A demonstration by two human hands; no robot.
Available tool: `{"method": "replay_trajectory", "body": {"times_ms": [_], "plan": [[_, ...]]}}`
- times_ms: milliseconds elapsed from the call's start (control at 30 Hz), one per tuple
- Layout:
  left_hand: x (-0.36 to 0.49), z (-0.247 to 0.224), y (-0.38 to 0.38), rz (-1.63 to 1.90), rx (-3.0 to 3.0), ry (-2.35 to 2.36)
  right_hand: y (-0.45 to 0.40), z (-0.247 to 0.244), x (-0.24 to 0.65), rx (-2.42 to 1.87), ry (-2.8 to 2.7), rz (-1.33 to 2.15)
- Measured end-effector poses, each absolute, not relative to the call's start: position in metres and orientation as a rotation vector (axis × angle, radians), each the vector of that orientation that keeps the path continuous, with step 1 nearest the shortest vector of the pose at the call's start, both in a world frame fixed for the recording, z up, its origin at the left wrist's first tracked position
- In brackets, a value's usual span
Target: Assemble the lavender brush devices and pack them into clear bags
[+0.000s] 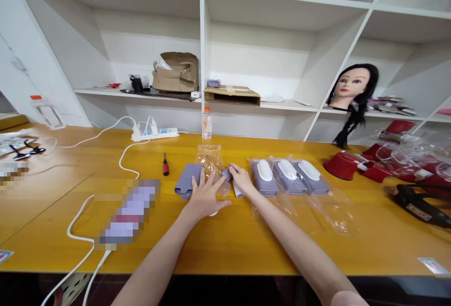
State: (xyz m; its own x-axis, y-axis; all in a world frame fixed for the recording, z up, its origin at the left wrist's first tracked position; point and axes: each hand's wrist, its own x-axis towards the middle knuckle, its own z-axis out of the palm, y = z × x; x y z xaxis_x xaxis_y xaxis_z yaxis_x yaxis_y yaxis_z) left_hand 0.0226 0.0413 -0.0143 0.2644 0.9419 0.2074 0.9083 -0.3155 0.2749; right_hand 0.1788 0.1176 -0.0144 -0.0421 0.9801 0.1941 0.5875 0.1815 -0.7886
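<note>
The left hand (207,198) lies palm down at centre frame, fingers spread wide, with no firm hold on anything; it rests over the lower part of a clear plastic bag (210,161) and just beside a folded grey fabric piece (188,180). The right hand (241,179) is curled slightly, its fingertips on a small grey piece (227,173); whether it grips that piece cannot be determined. A white cylinder (238,188) lies directly below the right hand. Immediately right stand three grey items with white pads (287,176), each in clear film, in a row on the orange tabletop (246,249). Upper left of these lie a red-handled screwdriver (165,164), a white power strip (155,133) and a plastic bottle (207,125). A white cable (79,228) crosses the lower left, beside a pixelated object (128,212) that cannot be identified. Red items (340,165) and a black power tool (419,205) occupy the right side, below a mannequin head (352,87) on a white shelf (282,105)
</note>
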Motion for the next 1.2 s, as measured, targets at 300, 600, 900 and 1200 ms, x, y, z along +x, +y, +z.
{"method": "replay_trajectory", "body": {"times_ms": [300, 600, 900, 1200], "plan": [[0.007, -0.019, 0.058, 0.447, 2.249, 2.073, 0.126, -0.029, 0.142, -1.398, -1.353, 0.819], [0.006, -0.02, 0.058, 0.586, 2.197, 2.053, 0.115, 0.005, 0.166, -1.527, -1.57, 0.815], [-0.026, -0.002, 0.061, 1.365, 1.732, 2.149, 0.056, 0.015, 0.174, -1.862, -2.034, 0.501], [-0.029, -0.009, 0.069, 1.537, 1.649, 2.072, 0.097, 0.045, 0.108, -1.638, -2.202, 0.355]]}}
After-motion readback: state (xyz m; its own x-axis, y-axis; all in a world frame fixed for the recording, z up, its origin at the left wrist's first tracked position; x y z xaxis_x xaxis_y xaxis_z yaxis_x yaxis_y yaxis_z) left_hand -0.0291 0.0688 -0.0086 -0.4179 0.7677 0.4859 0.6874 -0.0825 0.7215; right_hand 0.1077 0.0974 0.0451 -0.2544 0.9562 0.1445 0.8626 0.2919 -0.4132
